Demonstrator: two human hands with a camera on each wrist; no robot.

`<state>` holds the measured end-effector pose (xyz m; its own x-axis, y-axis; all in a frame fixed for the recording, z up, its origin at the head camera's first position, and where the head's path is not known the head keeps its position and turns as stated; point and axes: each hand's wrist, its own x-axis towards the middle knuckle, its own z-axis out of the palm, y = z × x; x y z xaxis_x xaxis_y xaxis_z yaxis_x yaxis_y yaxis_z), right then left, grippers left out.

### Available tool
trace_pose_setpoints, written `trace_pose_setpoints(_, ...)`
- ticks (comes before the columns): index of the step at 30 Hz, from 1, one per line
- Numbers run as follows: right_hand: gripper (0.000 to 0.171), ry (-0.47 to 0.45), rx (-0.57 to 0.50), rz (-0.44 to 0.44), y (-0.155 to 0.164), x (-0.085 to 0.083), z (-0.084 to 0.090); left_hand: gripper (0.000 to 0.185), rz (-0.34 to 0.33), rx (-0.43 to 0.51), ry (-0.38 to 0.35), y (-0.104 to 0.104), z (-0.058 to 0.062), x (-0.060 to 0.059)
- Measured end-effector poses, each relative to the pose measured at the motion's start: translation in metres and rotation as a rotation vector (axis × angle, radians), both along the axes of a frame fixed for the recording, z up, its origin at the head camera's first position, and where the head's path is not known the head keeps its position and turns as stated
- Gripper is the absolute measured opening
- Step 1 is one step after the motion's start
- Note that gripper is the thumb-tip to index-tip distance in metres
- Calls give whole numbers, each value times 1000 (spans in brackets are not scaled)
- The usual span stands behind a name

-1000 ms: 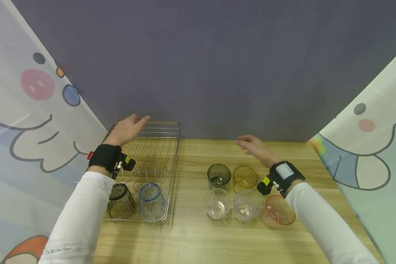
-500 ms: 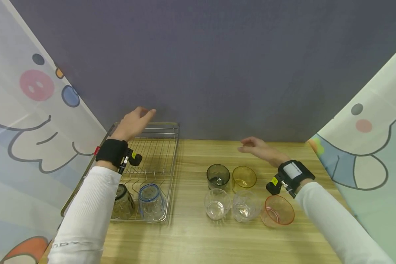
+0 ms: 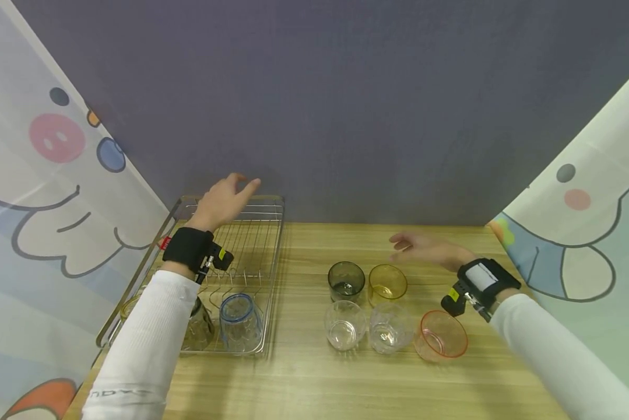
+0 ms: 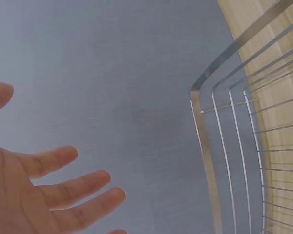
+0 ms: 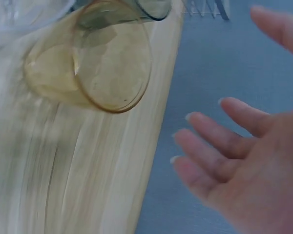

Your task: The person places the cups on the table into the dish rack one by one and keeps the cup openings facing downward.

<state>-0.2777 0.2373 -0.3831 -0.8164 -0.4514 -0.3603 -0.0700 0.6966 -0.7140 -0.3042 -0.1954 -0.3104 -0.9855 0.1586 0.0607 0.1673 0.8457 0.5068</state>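
Observation:
My left hand hovers above the back of a metal wire rack, fingers spread and holding nothing. In the left wrist view its palm and fingers show apart from the rack's rim. Over the table behind the yellow glass is my right hand, empty, with fingers loosely bent. Beside the yellow glass stands a grey glass. Two clear glasses and a red-rimmed glass stand in front. In the right wrist view the yellow glass is apart from the fingers.
At the rack's front, a blue-rimmed glass and a dark glass stand upside down. A yellowish glass is mostly hidden by the left sleeve. A grey wall rises behind the wooden table.
My left hand has moved right above the rack, uncovering part of a yellowish glass. My right hand has shifted right and slightly down in the head view. The standing glasses stay put.

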Motion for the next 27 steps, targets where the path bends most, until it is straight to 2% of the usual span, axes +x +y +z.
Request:
trace_pose_setpoints(6,97,-98,132,61,3,15,6,83,11,3,45,6,2,4)
trace_pose_setpoints(10,111,-108,192,106,8,27,8,84,10,9,53,8,2,5)
trace_pose_setpoints(18,112,-111,302,174,28,45,6,82,-30,46,84,19,0,8)
trace_pose_setpoints(23,111,-130,375,210,32,51,1,80,-94,69,130,31,1,12)
trace_pose_setpoints(27,111,-147,390,242,32,56,-8,73,-171,89,185,42,-1,17)
